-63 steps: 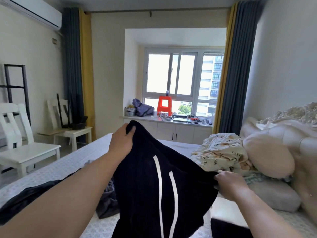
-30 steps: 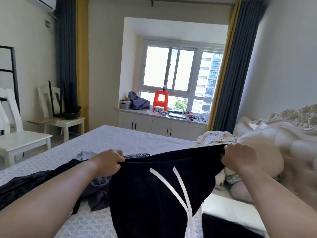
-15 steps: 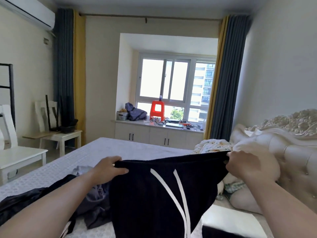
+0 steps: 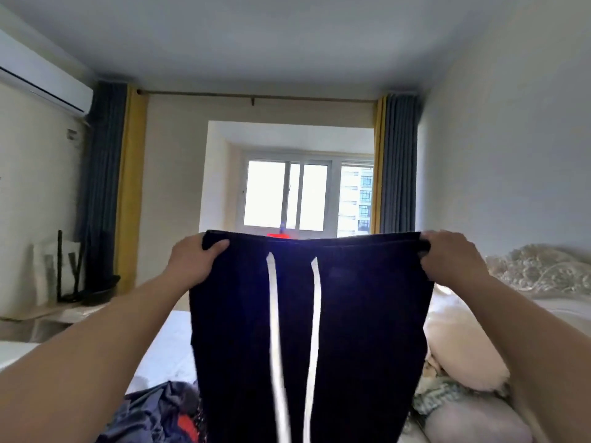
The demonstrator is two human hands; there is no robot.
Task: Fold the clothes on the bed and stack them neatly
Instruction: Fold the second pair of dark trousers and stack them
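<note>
Holding up a pair of dark navy fabric trousers (image 4: 335, 314) by the waistband, the person has them spread wide in front of the window (image 4: 287, 195), well above the bed (image 4: 172, 343). The left hand (image 4: 195, 263) grips the left end of the waistband, thumb curled over the front of the cloth; the right hand (image 4: 449, 260) grips the right end, fingers wrapped round the band. Two white drawstrings (image 4: 275, 314) hang down the middle of the front, blurred lower down. The legs drop out of view at the near edge, so how they hang cannot be told.

On the bed, near left, lies a crumpled heap of dark grey and red clothes (image 4: 160, 414), not yet folded. To the right are a cream pillow (image 4: 460, 353) and a patterned bundle of bedding (image 4: 447, 391) against the quilted cream headboard (image 4: 543, 273).

Judging from this, the garment is being straightened before its first fold. The main risk is laying it down askew: if one hand lowers before the other, the legs will twist and the fold will crease. The loose drawstrings may end up bunched inside the fold, making a lump. Setting it down on the unfolded heap, or on the bedding at right, would spoil a flat fold and a neat stack.
</note>
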